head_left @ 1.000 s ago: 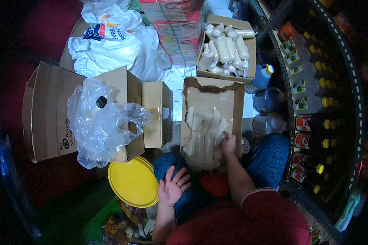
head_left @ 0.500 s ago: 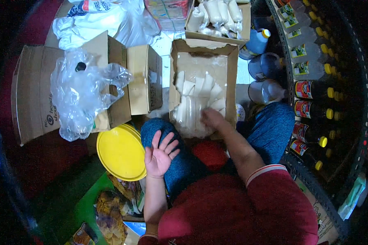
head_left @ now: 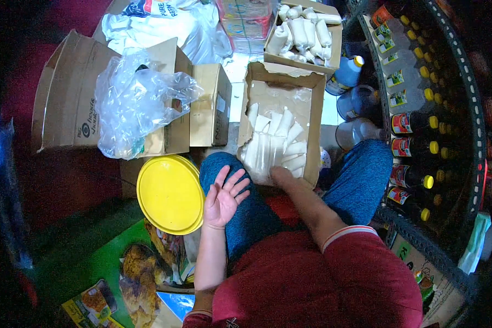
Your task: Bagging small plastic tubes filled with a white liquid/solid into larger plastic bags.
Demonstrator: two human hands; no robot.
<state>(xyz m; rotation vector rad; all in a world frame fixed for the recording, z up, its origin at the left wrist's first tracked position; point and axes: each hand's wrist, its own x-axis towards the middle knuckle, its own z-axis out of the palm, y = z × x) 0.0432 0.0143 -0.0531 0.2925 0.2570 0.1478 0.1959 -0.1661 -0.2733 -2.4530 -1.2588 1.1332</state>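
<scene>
In front of my knees stands an open cardboard box [head_left: 317, 104] with a torn rim. White-filled plastic packets [head_left: 271, 143] lie in its near half, some in a row and others slanted against them. My right hand [head_left: 282, 176] reaches over the near edge, down among the nearest packets; its fingers are hidden and blurred, so a grip cannot be made out. My left hand [head_left: 226, 201] is open, palm up and fingers spread, over my left knee. It holds nothing. Beside it is a round yellow lid [head_left: 170, 192].
A second box [head_left: 336, 53] of similar packets stands behind. To the left, clear plastic bags [head_left: 134, 104] drape over cardboard boxes [head_left: 71, 98]. On the right, a metal rack [head_left: 385, 82] holds bottles [head_left: 411, 146] with yellow caps. Large plastic jugs [head_left: 355, 131] stand beside it.
My right hand has moved toward the box's near edge. My left hand stays open over the knee. The whole view has shifted slightly, with the boxes now farther right.
</scene>
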